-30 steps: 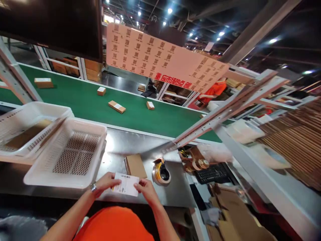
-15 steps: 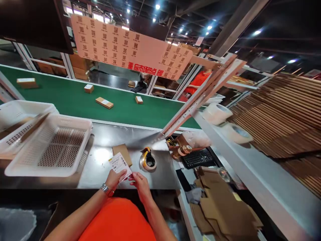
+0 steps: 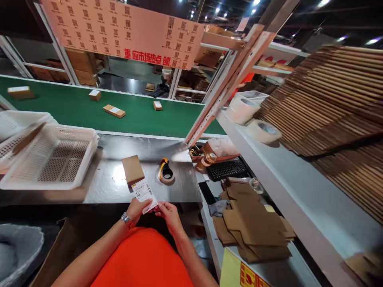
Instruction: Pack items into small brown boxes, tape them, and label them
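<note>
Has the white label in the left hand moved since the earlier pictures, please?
Yes, toward the orange shirt: in this view, the white label now reaches past the front edge of the metal table, which it did not earlier.

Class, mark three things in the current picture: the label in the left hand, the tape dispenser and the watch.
Label (image 3: 142,191), head view: on its printed face.
Tape dispenser (image 3: 166,172), head view: on its black part.
Watch (image 3: 127,219), head view: on its silvery metal.
</note>
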{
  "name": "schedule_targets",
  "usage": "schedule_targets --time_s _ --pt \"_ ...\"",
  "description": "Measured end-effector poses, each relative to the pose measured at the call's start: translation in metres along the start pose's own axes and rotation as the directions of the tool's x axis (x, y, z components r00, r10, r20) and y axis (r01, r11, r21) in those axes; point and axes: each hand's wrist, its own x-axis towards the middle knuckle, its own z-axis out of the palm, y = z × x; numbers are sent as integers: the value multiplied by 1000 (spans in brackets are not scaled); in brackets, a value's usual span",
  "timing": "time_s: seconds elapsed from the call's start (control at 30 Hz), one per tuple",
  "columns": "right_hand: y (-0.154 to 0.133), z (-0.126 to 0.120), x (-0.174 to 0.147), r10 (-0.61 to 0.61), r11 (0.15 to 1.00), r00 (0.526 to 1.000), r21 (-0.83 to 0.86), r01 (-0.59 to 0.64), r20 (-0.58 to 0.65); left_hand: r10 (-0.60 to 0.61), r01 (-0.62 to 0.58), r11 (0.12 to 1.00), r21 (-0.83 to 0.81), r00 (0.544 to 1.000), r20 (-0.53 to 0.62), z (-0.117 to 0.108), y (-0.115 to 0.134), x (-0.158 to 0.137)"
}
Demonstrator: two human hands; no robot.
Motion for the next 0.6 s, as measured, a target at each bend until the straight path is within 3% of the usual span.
schedule_targets --time_s 0.23,0.43,0.53,0.6 --pt "7 -28 -26 12 999 999 42 -11 -44 -4 2 999 38 1000 29 20 -28 -20" --pt "8 -41 -40 -50 998 995 -44 46 -88 67 -84 974 209 994 87 27 -37 -21" --pt "11 -47 -46 -75 996 990 -65 67 -121 93 -137 919 370 986 136 34 -34 -20" --pt "14 -50 -49 -89 995 984 -49 82 -152 177 -218 828 516 976 128 40 -32 -21"
